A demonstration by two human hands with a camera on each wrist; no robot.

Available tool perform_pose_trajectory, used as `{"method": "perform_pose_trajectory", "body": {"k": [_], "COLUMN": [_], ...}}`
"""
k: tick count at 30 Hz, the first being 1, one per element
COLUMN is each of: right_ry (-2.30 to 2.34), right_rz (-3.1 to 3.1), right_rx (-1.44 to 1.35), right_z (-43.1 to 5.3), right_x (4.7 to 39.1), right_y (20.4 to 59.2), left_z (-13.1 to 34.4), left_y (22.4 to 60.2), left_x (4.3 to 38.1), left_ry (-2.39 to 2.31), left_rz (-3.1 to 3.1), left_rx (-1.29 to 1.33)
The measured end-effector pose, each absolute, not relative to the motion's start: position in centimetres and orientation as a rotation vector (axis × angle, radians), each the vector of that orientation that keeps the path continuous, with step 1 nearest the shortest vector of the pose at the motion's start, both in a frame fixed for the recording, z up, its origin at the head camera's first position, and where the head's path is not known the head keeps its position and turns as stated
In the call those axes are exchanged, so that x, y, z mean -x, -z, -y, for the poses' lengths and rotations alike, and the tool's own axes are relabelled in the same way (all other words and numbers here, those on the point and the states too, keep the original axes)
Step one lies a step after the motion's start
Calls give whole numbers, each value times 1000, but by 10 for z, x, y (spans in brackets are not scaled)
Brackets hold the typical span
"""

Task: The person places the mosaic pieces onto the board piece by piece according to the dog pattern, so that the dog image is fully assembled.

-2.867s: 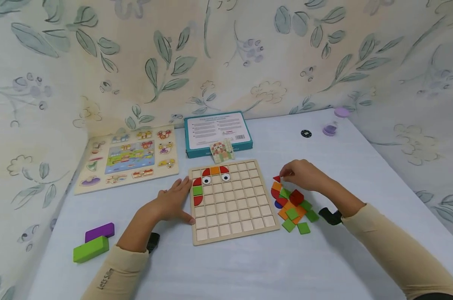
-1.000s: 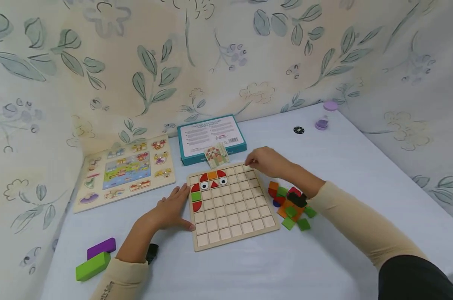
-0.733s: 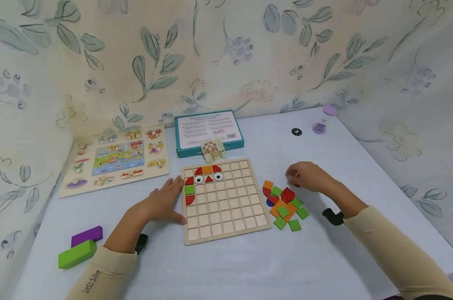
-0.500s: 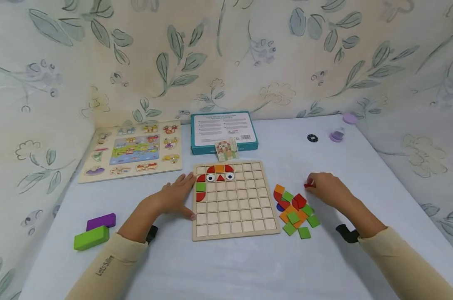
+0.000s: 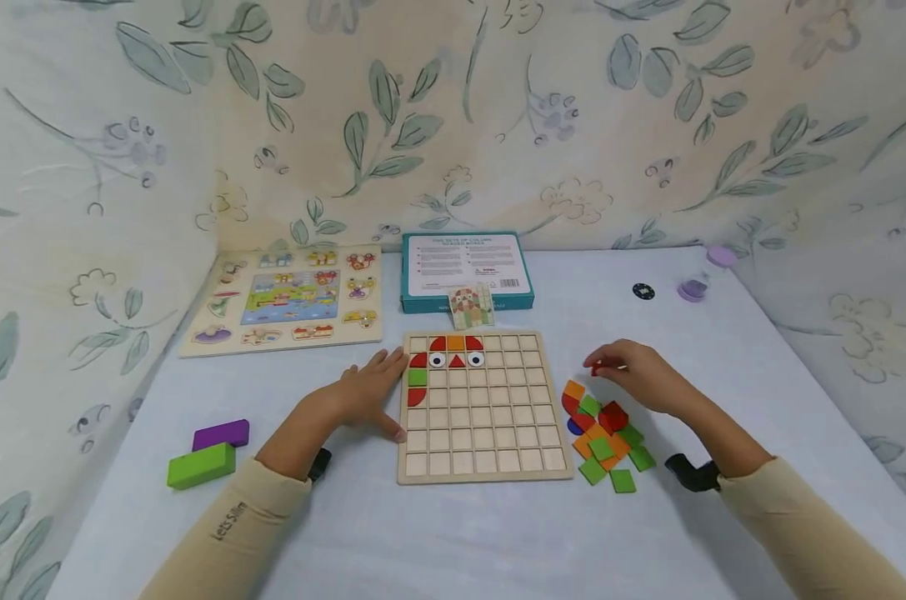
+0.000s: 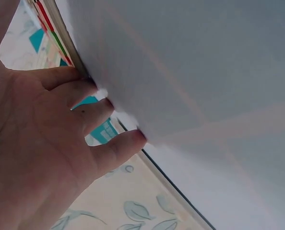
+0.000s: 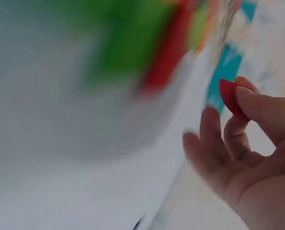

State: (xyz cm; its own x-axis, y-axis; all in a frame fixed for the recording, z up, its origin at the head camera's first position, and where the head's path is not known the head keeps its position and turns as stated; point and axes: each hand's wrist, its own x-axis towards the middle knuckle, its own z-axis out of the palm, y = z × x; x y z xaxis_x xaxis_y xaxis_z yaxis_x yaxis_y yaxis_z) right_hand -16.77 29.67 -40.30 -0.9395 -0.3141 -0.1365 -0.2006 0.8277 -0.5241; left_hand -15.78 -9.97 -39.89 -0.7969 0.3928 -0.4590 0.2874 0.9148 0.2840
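My left hand (image 5: 366,397) lies with fingers spread along the left edge of a square wooden grid board (image 5: 486,477). Several tiles fill cells at the board's back left: red quarter rounds, an orange square (image 5: 456,342), a green square (image 5: 417,377), two eye tiles (image 5: 476,360) and a red triangle (image 5: 456,362) between the eyes. My right hand (image 5: 636,372) pinches a small red tile (image 7: 232,99) between thumb and forefinger, its other fingers loosely bent. It is raised just behind a pile of loose red, orange and green tiles (image 5: 600,450), right of the board.
Behind the board stands a teal-edged box (image 5: 468,267) with a small picture card (image 5: 471,307) against it. A wooden picture puzzle (image 5: 287,300) lies back left. Purple (image 5: 221,434) and green (image 5: 201,467) blocks sit at left. A black disc (image 5: 643,291) and a purple-lidded item (image 5: 693,289) are back right.
The red triangle has gone from my right hand to the cell between the eyes. My right hand has moved back right to the pile and picked up another red tile. My left hand stays put.
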Motion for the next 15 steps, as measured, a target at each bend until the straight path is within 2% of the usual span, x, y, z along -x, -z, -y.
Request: {"method": "perform_pose_trajectory", "body": {"k": [8,12,15], "right_ry": [912,783,727], "right_rz": [-2647,-2677,-2724], "right_rx": [643,787,764], "right_z": [-190,-158,-146], "right_x": [183,185,185], "right_y": [389,394,397], "left_z": [100,100,99], "left_y": [401,401,398], "left_x": [160,157,156], "left_ry": [-284,-293,-296], "left_rz": [-2556,-2558,-2557], "left_rx": [-489,-491,-503]}}
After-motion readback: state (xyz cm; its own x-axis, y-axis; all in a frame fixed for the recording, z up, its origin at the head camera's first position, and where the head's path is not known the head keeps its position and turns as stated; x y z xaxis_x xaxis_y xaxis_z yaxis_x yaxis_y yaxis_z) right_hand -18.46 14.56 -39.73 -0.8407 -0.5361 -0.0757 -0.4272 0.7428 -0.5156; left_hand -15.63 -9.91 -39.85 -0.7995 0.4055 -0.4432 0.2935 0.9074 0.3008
